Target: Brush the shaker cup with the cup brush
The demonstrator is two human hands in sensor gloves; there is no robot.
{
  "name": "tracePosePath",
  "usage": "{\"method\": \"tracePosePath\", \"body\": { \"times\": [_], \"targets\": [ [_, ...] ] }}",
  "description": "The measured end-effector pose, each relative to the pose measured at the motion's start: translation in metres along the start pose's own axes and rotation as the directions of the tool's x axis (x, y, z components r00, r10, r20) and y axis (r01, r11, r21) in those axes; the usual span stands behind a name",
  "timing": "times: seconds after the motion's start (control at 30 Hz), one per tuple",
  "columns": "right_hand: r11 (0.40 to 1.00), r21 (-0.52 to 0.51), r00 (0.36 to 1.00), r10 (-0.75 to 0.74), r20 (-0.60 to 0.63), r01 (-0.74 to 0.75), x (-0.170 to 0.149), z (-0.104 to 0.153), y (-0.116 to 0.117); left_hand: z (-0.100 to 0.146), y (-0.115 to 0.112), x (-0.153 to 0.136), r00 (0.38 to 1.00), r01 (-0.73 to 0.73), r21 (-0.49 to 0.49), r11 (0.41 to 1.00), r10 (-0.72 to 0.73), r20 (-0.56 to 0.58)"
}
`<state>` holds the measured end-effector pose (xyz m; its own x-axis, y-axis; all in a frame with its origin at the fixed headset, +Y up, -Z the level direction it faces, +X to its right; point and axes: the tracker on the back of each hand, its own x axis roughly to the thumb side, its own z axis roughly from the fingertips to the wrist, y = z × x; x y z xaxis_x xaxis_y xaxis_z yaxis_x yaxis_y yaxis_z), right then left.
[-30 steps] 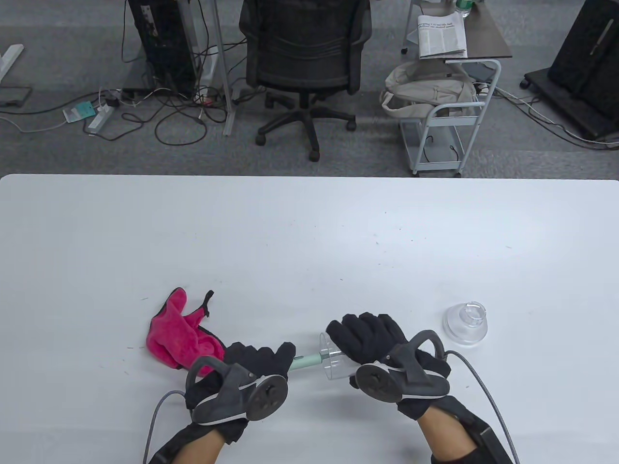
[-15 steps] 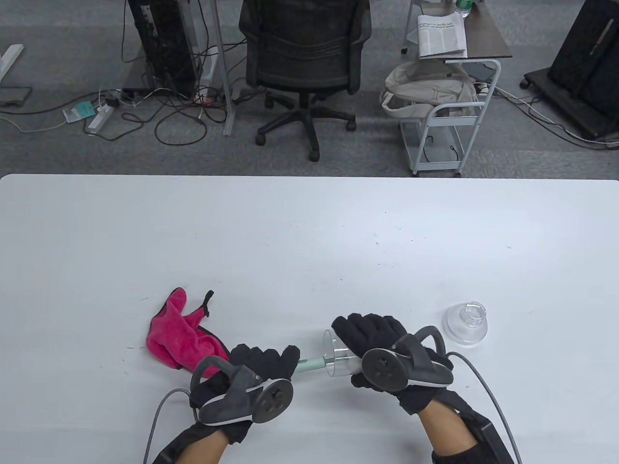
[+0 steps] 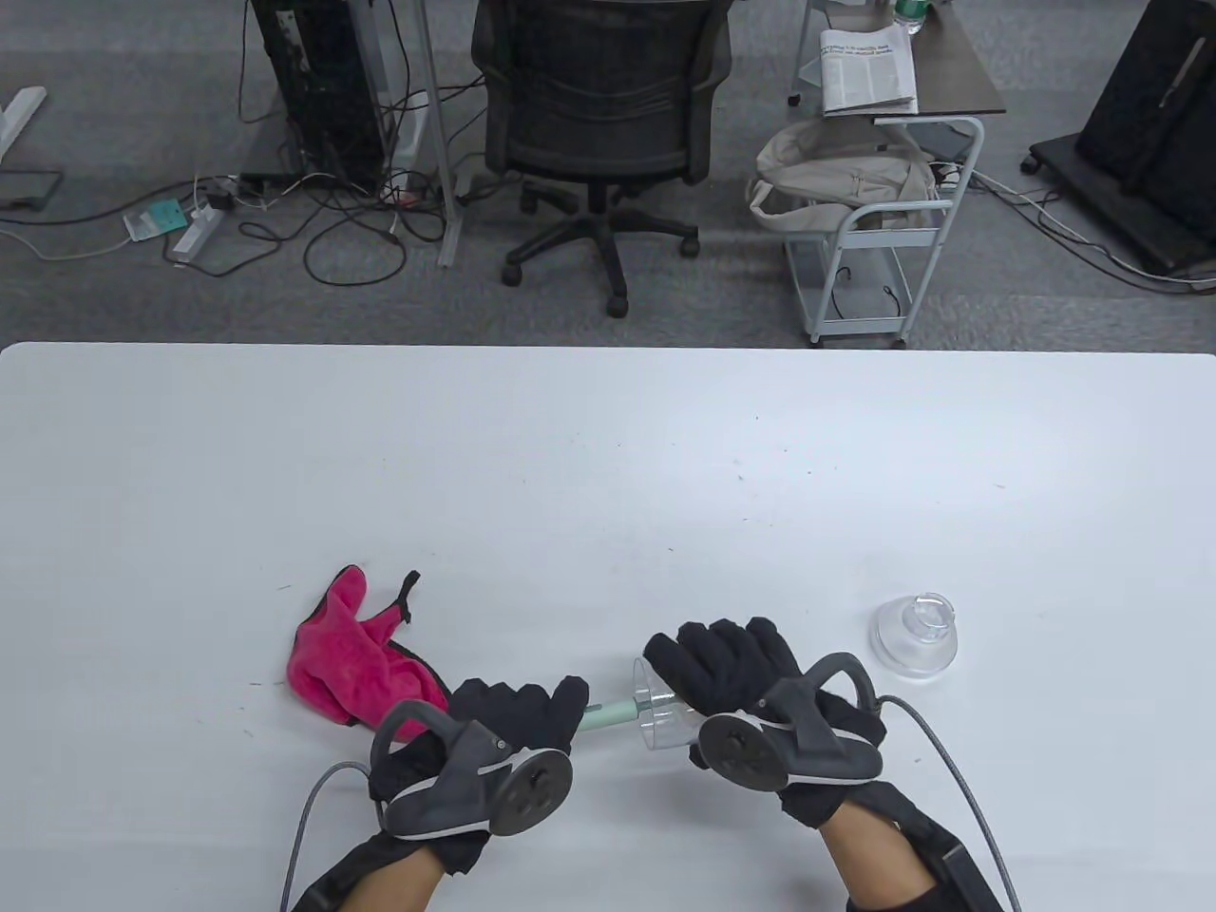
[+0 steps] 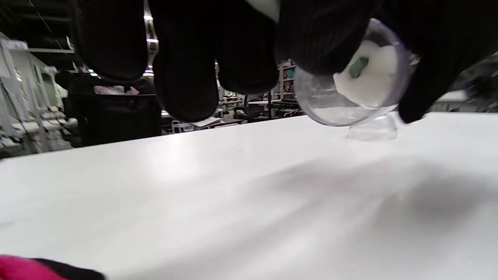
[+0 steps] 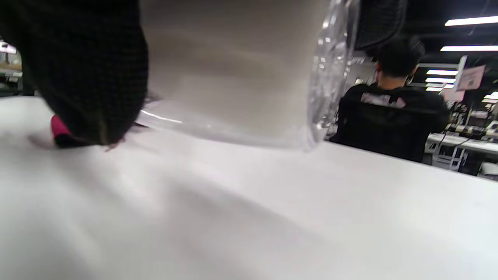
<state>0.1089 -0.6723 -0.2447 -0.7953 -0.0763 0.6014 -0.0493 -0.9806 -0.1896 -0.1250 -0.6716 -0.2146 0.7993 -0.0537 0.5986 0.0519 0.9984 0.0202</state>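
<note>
Lower centre of frame: right hand (image 3: pixel 750 693) fingers clamped around sideways shaker cup (image 3: pixel 660 714); left hand (image 3: pixel 494 736) fingers clamped on cup brush (image 3: pixel 608 714) handle, head inside cup.

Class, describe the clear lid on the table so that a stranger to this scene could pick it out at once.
Start at the white table and go to its near right part, just beyond the right hand. There a small clear dome-shaped lid stands alone, touching nothing. Unlike the clear shaker cup, no hand holds it.
</note>
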Motion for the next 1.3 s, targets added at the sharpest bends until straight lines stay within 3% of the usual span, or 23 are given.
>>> {"method": "tracePosePath", "body": {
  "times": [0.1,0.2,0.33,0.4,0.57,0.63,0.73,0.8,0.97,1.13,1.2,1.3],
  "targets": [
    [0.999,-0.019,0.998,-0.027,-0.053,0.026,-0.013,0.003,-0.004,0.003,0.004,-0.003,1.0,-0.014,0.068,0.998,0.015,-0.02],
    [0.994,0.107,0.997,0.04,-0.064,-0.033,-0.015,0.003,-0.001,0.009,0.01,-0.009,0.998,0.032,0.116,0.993,-0.025,-0.066],
    [0.981,0.184,0.998,-0.063,-0.022,0.066,0.0,-0.003,0.005,0.007,0.007,-0.008,0.998,0.041,0.077,0.996,-0.037,-0.047],
    [0.983,0.162,0.995,-0.098,0.034,0.092,0.009,-0.006,0.009,0.003,0.003,-0.003,0.999,0.04,0.057,0.998,-0.039,-0.024],
    [0.998,0.056,0.999,-0.033,0.012,0.032,0.001,-0.003,0.01,0.002,0.0,0.001,1.0,0.018,0.042,0.999,-0.018,-0.004],
    [1.0,0.006,1.0,-0.018,-0.016,0.018,-0.007,-0.001,0.005,0.004,0.003,0.0,0.999,0.031,0.101,0.994,-0.029,-0.023],
    [0.999,0.04,0.999,0.015,-0.03,-0.013,-0.01,0.0,0.002,0.008,0.009,-0.005,0.998,0.035,0.156,0.987,-0.027,-0.052],
    [0.994,0.103,0.999,-0.043,-0.012,0.043,-0.004,0.0,0.002,0.009,0.007,-0.006,0.998,0.046,0.149,0.988,-0.038,-0.055],
    [0.989,0.131,0.996,-0.072,0.047,0.065,0.01,-0.004,0.011,0.003,-0.003,0.004,0.996,0.09,0.089,0.992,-0.088,-0.022],
    [0.995,0.001,0.995,-0.097,-0.008,0.097,-0.009,-0.001,0.004,-0.002,-0.006,0.005,1.0,0.016,0.025,1.0,-0.016,0.011],
    [0.994,-0.061,0.994,-0.098,-0.057,0.094,-0.02,0.004,-0.002,-0.002,-0.005,0.004,0.999,-0.019,0.014,1.0,0.02,-0.027],
    [0.992,-0.054,0.987,-0.122,-0.1,0.117,-0.031,0.01,-0.008,-0.001,-0.001,0.001,0.996,-0.039,0.009,0.999,0.039,-0.086]
  ]
}}
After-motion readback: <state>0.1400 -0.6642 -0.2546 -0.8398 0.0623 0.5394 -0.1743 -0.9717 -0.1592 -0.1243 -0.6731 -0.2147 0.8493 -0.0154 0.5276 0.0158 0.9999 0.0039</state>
